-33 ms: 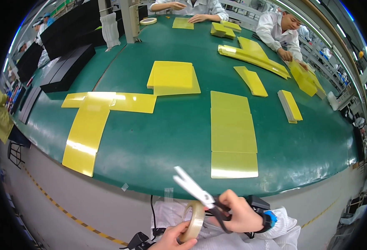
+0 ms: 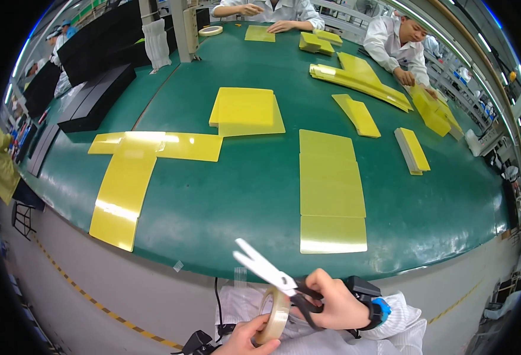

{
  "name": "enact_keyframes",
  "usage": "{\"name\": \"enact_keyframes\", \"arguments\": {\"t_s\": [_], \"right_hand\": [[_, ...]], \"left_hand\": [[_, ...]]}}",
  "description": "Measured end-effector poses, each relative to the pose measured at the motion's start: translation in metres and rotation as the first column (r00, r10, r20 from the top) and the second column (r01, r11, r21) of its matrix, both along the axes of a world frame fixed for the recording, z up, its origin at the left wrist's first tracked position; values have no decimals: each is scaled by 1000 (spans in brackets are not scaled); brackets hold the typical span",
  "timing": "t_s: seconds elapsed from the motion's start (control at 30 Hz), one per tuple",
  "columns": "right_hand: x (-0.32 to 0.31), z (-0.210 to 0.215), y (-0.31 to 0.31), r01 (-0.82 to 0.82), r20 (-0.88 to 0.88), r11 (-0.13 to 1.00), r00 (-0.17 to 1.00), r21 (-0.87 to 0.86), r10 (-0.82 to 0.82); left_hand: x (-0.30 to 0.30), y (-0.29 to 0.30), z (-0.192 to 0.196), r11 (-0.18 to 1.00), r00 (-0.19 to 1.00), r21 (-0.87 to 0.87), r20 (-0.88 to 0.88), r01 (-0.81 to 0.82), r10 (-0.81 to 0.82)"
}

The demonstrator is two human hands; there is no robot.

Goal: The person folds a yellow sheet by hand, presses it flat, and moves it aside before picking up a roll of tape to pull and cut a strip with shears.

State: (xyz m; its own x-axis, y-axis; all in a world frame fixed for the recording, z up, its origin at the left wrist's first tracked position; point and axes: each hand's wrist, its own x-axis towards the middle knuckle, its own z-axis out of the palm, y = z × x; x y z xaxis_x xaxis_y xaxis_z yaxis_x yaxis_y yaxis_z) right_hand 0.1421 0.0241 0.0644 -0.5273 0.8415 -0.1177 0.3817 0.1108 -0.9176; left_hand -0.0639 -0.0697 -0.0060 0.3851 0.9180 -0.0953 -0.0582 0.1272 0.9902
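Observation:
My left hand (image 2: 247,338) is closed on a roll of clear tape (image 2: 277,313) at the table's near edge. In my right hand (image 2: 336,300) are scissors (image 2: 264,266) with black handles, fingers around the loops. The blades stand slightly apart, pointing up and left over the green table (image 2: 213,207); they pass above the tape roll. Short strips of clear tape (image 2: 240,274) cling to the table edge, just left of the scissors. Beyond my hands lie yellow sheets in a straight column (image 2: 331,186) and others in a T shape (image 2: 121,186).
A stack of yellow sheets (image 2: 245,109) lies mid-table, with a yellow-topped block (image 2: 411,151) at the right. Long black pieces (image 2: 97,97) lie at the left. Across the table, two people in white coats handle yellow sheets (image 2: 432,112). Another tape roll (image 2: 211,31) lies far back.
My right hand and the scissors have shifted slightly to the left. My left hand and the tape roll look nearly unmoved.

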Motion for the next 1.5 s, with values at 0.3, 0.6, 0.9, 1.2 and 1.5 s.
{"name": "enact_keyframes", "arguments": {"t_s": [0.3,0.6,0.9,1.2,1.5], "right_hand": [[-37,-3,28,-17,87,995,996,96,8],[-61,-20,43,6,101,990,995,141,-21],[-62,-20,54,88,154,980,981,177,-116],[-61,-20,50,54,196,983,977,173,-88],[-63,-24,48,80,156,971,981,224,-117]], "left_hand": [[5,0,2,935,950,-327,221,-138,218],[-6,11,30,908,927,-380,245,-179,285],[-3,10,16,864,867,-500,403,-60,293],[-4,7,20,923,923,-369,306,-109,232],[1,7,17,909,916,-372,268,-188,299]]}}
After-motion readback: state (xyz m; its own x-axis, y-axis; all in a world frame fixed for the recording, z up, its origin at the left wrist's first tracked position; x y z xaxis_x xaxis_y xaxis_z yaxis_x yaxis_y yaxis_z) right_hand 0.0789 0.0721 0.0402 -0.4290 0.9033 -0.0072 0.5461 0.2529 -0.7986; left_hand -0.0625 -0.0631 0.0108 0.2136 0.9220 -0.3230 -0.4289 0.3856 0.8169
